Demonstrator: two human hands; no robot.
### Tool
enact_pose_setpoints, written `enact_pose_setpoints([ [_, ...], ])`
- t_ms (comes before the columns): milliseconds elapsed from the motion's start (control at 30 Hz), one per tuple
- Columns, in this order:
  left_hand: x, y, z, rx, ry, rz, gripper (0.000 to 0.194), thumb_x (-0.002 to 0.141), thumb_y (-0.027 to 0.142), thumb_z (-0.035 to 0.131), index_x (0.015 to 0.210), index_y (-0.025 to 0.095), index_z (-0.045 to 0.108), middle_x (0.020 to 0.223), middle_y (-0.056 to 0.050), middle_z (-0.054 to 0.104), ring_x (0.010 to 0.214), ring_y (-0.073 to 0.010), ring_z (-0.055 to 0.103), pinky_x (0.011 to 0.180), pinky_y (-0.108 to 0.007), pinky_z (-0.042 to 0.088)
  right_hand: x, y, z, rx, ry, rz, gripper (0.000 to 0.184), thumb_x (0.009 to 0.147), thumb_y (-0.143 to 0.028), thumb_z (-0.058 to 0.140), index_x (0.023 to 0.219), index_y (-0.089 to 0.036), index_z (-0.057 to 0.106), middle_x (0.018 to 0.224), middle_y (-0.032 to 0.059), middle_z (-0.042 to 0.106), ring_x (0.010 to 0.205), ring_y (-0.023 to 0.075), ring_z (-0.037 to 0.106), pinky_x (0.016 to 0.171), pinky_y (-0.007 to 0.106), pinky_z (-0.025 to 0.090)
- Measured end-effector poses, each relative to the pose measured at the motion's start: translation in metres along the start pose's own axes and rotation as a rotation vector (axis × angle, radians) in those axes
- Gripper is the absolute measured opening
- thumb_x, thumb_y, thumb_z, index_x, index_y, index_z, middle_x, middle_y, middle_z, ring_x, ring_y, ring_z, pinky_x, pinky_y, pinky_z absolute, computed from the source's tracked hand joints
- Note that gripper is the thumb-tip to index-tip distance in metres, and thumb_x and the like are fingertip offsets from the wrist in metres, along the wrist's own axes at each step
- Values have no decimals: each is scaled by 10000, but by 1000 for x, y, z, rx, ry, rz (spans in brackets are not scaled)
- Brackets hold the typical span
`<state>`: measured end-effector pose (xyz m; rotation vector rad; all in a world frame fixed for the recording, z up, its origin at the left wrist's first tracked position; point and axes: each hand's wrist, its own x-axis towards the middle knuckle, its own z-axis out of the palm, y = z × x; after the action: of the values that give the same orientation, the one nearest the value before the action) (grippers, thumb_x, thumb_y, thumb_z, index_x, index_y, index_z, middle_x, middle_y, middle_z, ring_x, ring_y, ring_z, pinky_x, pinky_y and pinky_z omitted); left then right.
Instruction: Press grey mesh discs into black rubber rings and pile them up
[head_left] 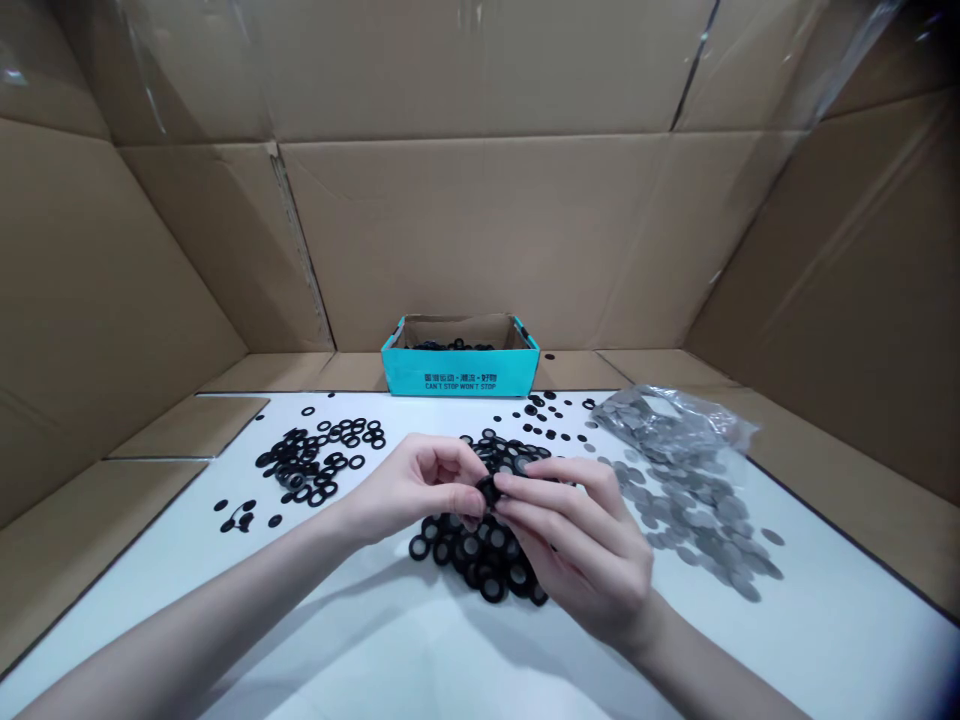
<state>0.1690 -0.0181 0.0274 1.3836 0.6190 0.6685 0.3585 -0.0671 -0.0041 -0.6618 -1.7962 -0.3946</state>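
My left hand (431,485) pinches a small black ring (489,490) between thumb and fingers, above the middle of the table. My right hand (581,530) meets it from the other side, its fingertips closed against the same ring. Whether a grey disc sits inside that ring is hidden by the fingers. Below both hands lies a heap of black rings with grey centres (491,560), partly covered by my right hand.
Black rings (307,465) lie loose at left, with small black pieces nearby. Grey discs (697,520) spread at right beside a clear plastic bag (667,420) of discs. A turquoise box (461,372) holding black pieces stands at the back. Cardboard walls (480,230) enclose the white table (360,640).
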Motion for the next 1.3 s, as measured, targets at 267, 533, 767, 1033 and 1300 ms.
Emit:
enact_pose_setpoints([
  [267, -2, 4, 1, 7, -48, 14, 231, 777, 328, 762, 857, 120, 701, 709, -20, 714, 662, -108, 665, 651, -201, 537, 6, 2, -7, 9, 1, -10, 292, 754, -14, 666, 951, -227, 700, 847, 27, 779, 762, 206, 639, 653, 367, 527],
  [533, -3, 4, 0, 34, -52, 44, 189, 815, 303, 731, 877, 133, 676, 738, -14, 710, 693, -112, 675, 664, -201, 534, 8, 1, -10, -33, -11, -26, 236, 755, -42, 695, 860, -254, 704, 808, 16, 764, 753, 202, 600, 656, 359, 523],
  [767, -4, 4, 2, 16, 19, 55, 210, 806, 319, 737, 889, 129, 701, 721, -18, 704, 673, -108, 649, 639, -201, 499, 9, 1, -9, -36, 1, -64, 171, 780, -66, 695, 874, -207, 715, 873, 42, 774, 850, 200, 603, 720, 346, 541],
  [1033, -5, 6, 5, 58, 7, 41, 189, 801, 295, 738, 850, 116, 700, 688, -11, 674, 633, -91, 612, 604, -185, 476, 7, 1, -8, -6, 11, -51, 200, 749, -24, 716, 882, -173, 709, 853, 44, 784, 820, 208, 594, 687, 357, 522],
  [1300, -5, 6, 7, 69, -1, 91, 124, 805, 236, 731, 818, 119, 694, 941, -43, 677, 797, -92, 604, 715, -180, 485, 11, 0, -10, 78, -6, 9, 206, 724, 1, 722, 849, -161, 695, 805, 58, 769, 762, 196, 548, 670, 350, 502],
])
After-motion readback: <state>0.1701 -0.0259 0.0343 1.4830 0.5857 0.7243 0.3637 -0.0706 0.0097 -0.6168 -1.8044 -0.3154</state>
